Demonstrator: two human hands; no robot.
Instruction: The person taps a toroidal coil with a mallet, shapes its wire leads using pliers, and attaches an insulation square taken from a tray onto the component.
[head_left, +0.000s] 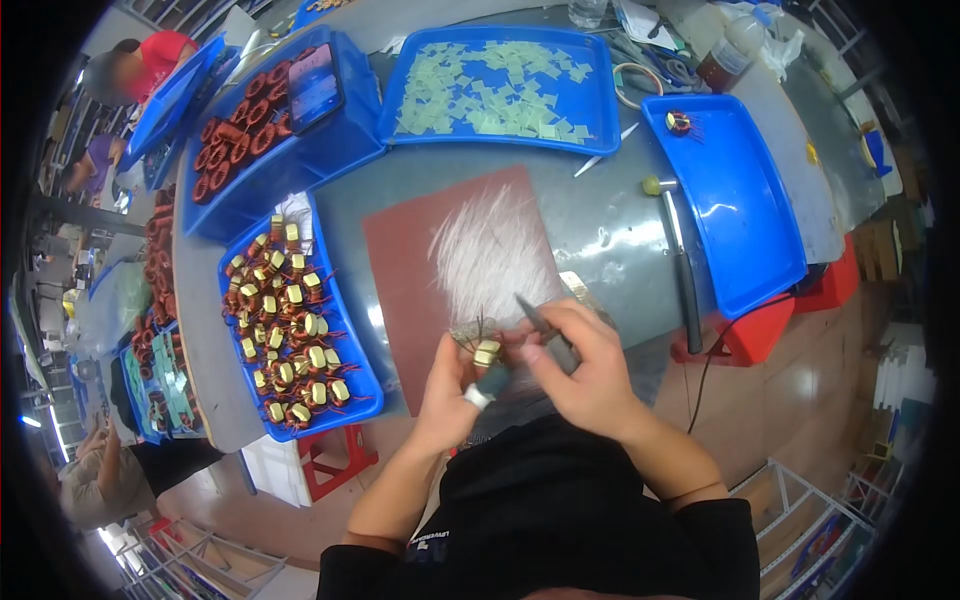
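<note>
My left hand (449, 394) is closed around a small wire-wound toroidal coil (487, 352) with yellow tape on it and thin leads sticking up. One finger of this hand wears a dark cover and a white band. In my right hand (585, 372) is a slim dark pointed tool (532, 313), its tip aimed up and left; its exact kind is hard to tell. Both hands meet just above the near edge of a reddish-brown mat (405, 260) with white scratch marks. The right fingertips are close to the coil; whether they touch it is unclear.
Several taped coils fill a blue tray (373, 385) on the left. Behind it, a blue bin (330, 160) holds red-brown coils, with a phone (315, 88) on its rim. Pale green squares lie in the back tray (612, 115). The right tray (745, 235) holds one coil; a black-handled tool (688, 290) lies beside it.
</note>
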